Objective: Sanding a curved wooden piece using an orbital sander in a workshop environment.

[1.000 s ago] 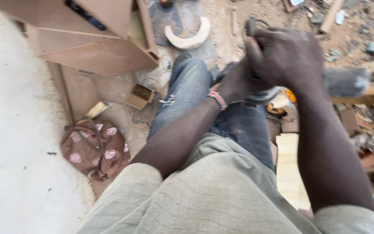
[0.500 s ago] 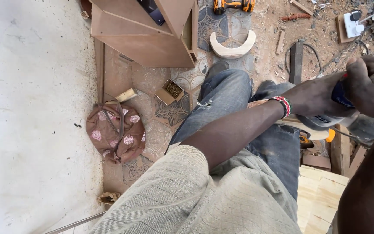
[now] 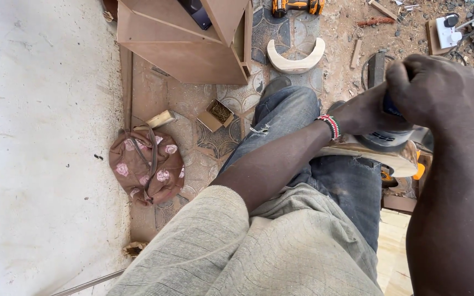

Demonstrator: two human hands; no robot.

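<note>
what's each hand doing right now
Left hand: on the grey power sander, grip partly hidden, pressed to the curved pale wooden piece.
Right hand: closed around the sander's top.

A brown flowered bag (image 3: 147, 165) lies on the patterned floor (image 3: 193, 164) near a small box of screws (image 3: 218, 114), a brown cabinet (image 3: 185, 38) and a curved wooden piece (image 3: 295, 57).

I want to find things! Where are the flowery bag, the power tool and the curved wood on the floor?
flowery bag (image 3: 146, 167), head view, middle of its top.
power tool (image 3: 386, 137), head view, grey body.
curved wood (image 3: 295, 61), head view, bottom of the curve.

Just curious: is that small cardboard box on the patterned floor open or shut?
Open: the small cardboard box has its flaps spread, showing yellowish contents, likely screws.
</note>
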